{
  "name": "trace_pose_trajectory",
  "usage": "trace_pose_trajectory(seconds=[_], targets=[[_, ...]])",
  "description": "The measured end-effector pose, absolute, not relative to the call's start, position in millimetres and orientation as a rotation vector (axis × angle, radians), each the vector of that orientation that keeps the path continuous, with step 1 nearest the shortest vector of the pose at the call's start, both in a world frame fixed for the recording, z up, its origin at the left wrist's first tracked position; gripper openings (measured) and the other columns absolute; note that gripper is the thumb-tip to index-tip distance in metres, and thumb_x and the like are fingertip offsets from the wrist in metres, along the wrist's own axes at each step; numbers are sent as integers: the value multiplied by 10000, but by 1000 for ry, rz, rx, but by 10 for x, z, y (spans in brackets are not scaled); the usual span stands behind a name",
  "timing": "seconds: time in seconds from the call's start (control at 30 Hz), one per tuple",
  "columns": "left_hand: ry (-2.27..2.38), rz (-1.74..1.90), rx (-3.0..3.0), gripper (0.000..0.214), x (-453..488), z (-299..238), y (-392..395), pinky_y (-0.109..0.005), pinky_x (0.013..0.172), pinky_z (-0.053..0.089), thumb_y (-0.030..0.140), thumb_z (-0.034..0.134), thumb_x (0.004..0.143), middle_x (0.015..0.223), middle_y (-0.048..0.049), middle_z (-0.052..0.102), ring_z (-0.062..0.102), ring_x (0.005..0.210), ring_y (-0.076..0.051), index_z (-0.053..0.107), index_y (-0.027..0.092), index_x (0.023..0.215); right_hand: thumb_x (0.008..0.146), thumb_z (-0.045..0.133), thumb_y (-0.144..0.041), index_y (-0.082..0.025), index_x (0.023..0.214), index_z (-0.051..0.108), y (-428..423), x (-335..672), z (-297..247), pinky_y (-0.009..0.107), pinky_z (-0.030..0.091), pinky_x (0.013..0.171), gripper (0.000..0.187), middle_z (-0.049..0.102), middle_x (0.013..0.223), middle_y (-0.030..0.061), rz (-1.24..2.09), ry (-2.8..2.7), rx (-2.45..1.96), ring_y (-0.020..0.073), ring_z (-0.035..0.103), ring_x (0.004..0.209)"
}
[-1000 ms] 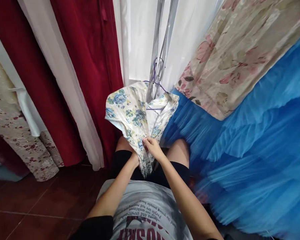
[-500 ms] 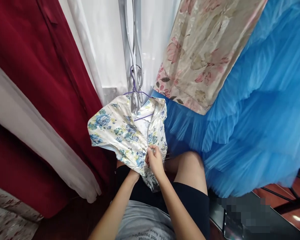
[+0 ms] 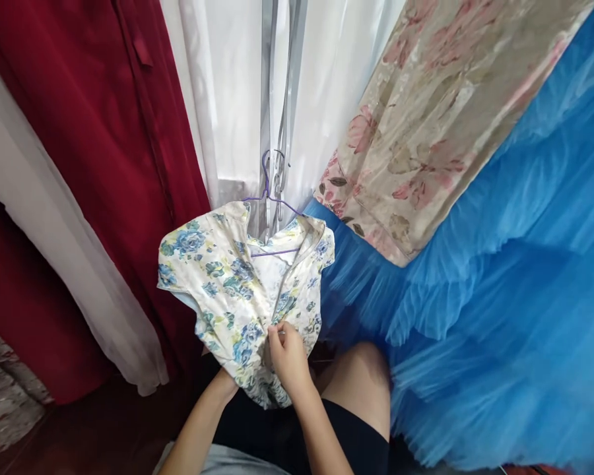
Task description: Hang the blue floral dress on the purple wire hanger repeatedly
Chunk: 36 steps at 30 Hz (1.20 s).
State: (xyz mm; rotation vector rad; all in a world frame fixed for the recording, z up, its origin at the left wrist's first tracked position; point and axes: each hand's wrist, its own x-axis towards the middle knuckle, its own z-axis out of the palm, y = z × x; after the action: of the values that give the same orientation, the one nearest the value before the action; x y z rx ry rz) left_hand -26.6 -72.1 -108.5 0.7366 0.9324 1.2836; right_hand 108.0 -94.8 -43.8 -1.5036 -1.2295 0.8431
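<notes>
A white floral top (image 3: 242,277) with blue roses and short sleeves hangs on a purple wire hanger (image 3: 266,191) in front of me, its V-shaped front opening facing me. My right hand (image 3: 288,359) pinches the edge of that opening at the lower front, thumb and fingertips pressed together on the cloth. Only the wrist and back part of my left hand (image 3: 228,384) show at the lower left of the top. Its fingers are hidden beneath the fabric. The top's lower part bunches above my lap.
Behind hang white cloth (image 3: 232,99) and grey ribbons (image 3: 272,79). Dark red fabric (image 3: 163,132) and a sheer pale panel (image 3: 94,284) hang at the left. At the right are a beige floral garment (image 3: 426,132) and a wide blue tulle skirt (image 3: 515,316).
My view has shifted, so the hanging clothes sit differently in it. The top appears lower and more spread out, with its front more visible. My right hand still pinches the front edge.
</notes>
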Motion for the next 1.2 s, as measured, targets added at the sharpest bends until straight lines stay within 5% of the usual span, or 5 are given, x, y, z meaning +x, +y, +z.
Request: trace_pose_trajectory(seconds=[0.33, 0.53, 0.67, 0.8, 1.2], targets=[[1482, 1703, 620, 467, -49, -1455, -1526, -446, 992, 498, 610, 684, 805, 1171, -93, 663, 618, 1157, -316, 618, 222, 1056, 837, 634, -481, -224, 635, 578, -1084, 1346, -458, 270, 292, 452, 331, 469, 438, -36, 1222, -1141, -1213, 135, 382, 406], [1426, 1652, 1339, 255, -79, -998, -1447, -401, 1040, 440, 286, 642, 884, 1189, -94, 650, 594, 1170, -270, 626, 234, 1134, 789, 673, -530, -207, 652, 632, -1071, 1167, -424, 273, 313, 441, 354, 546, 455, -8, 1395, -1085, -1119, 131, 401, 386], [1295, 1541, 1500, 335, 27, -722, -1255, -319, 850, 499, 128, 574, 823, 1045, -64, 688, 648, 957, -218, 633, 222, 1139, 806, 632, -514, -210, 635, 585, -1192, 1028, -316, 254, 266, 422, 352, 535, 428, -10, 1393, -1117, -1079, 119, 383, 360], [1237, 1495, 1602, 82, 76, -651, -1241, -267, 690, 463, 180, 540, 898, 764, -5, 616, 594, 719, -165, 613, 203, 867, 814, 610, -452, -205, 588, 593, -1275, 1080, -186, 257, 250, 419, 335, 515, 401, -9, 1300, -1135, -1116, 111, 350, 361], [1131, 1298, 1745, 97, 81, -686, -1426, -283, 732, 503, 256, 598, 911, 811, -33, 665, 651, 773, -186, 616, 193, 839, 770, 576, -167, -145, 638, 588, 23, 1437, 1724, 203, 120, 373, 135, 406, 461, -82, 1358, -1145, -940, 34, 216, 362]])
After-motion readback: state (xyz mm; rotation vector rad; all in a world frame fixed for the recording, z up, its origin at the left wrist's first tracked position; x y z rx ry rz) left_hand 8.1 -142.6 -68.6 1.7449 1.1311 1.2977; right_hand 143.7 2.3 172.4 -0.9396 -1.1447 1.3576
